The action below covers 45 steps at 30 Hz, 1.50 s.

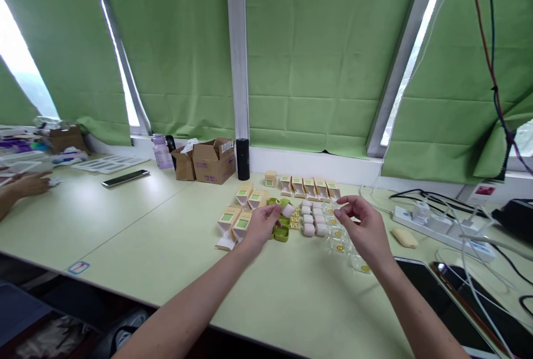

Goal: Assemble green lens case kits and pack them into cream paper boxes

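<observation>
My left hand [263, 224] is closed in a pinch on a small green piece [285, 203] with a pale pink rounded block [287, 211] at its side. Beneath that hand, green square cases [281, 233] lie on the table, partly covered. My right hand [365, 230] is curved over clear plastic pieces with yellow marks [338, 233], its thumb and index fingertip apart. Nothing shows between those fingers. Two columns of pale pink blocks [308, 229] stand between my hands, with small yellow pieces [295, 219] to their left.
Small cardboard boxes with green labels [225, 225] lie left and behind. Farther back are a black bottle [242, 159] and a brown carton [214, 162]. At right lie a power strip [443, 230], cables and a tablet [441, 300]. Another person's hand [33, 183] is at far left.
</observation>
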{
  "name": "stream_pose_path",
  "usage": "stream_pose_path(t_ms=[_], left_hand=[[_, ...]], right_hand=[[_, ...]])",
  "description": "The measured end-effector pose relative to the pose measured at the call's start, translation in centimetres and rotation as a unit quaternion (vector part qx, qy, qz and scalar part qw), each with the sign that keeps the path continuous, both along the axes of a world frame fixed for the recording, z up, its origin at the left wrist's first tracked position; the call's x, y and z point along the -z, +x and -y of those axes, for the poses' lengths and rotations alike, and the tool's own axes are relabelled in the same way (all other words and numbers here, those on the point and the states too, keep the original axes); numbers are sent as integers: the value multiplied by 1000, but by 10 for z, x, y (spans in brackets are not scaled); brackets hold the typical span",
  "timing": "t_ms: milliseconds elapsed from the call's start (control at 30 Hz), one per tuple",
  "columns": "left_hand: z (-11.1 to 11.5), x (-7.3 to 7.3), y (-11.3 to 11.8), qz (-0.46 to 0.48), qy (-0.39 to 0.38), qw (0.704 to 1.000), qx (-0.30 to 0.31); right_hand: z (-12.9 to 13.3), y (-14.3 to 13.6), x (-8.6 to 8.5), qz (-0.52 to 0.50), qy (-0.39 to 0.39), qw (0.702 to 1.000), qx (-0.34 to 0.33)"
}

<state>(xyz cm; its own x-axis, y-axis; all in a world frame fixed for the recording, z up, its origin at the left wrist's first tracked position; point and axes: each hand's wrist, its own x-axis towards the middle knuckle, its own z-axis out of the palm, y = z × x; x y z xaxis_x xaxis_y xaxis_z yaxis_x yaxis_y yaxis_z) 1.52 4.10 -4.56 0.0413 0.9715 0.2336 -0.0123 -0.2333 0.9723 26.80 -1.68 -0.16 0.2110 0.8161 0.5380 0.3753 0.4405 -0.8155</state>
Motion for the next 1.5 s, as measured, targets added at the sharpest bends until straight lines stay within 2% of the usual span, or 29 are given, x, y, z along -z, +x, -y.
stream_pose_path(t_ms=[100,167,267,367,500,567,667,733,800,833,900,1033,1100,1233,1333,1500], left_hand=[[0,-1,0,-3,13,1000,-3],[0,-2,-1,-8,18,1000,-7],[0,-1,-1,-13,18,1000,-20],[-2,0,-1,-24,18,999,-32],[-2,0,-2,-34,26,999,-33],[0,-2,-2,-34,29,998,-32],[2,-4,-1,-22,24,999,-25],[2,-4,0,-14,19,999,-23],[1,-3,0,-7,20,999,-26],[1,-3,0,-2,21,999,-28],[-1,-2,0,11,22,999,-33],[-3,-1,-1,27,30,998,-39],[-4,0,-2,27,32,998,-42],[-5,1,-3,28,34,998,-48],[-5,0,-3,32,37,998,-47],[-4,-1,-2,37,45,997,-53]], right_hand=[[15,25,6,191,-22,978,78],[26,42,17,308,-15,943,124],[38,63,38,436,-7,889,138],[46,77,57,504,6,853,137],[51,83,70,516,10,846,133],[52,82,68,487,9,865,120],[52,73,55,380,-4,923,67],[50,62,41,256,-30,966,-10],[46,47,27,105,-84,984,-119],[42,38,21,39,-121,975,-182],[32,22,11,-102,-177,938,-280],[3,-7,7,-326,-172,856,-362],[-12,-18,11,-379,-172,829,-373],[-32,-37,28,-447,-191,802,-348],[-37,-48,43,-475,-196,790,-334],[-32,-56,57,-461,-217,780,-363]])
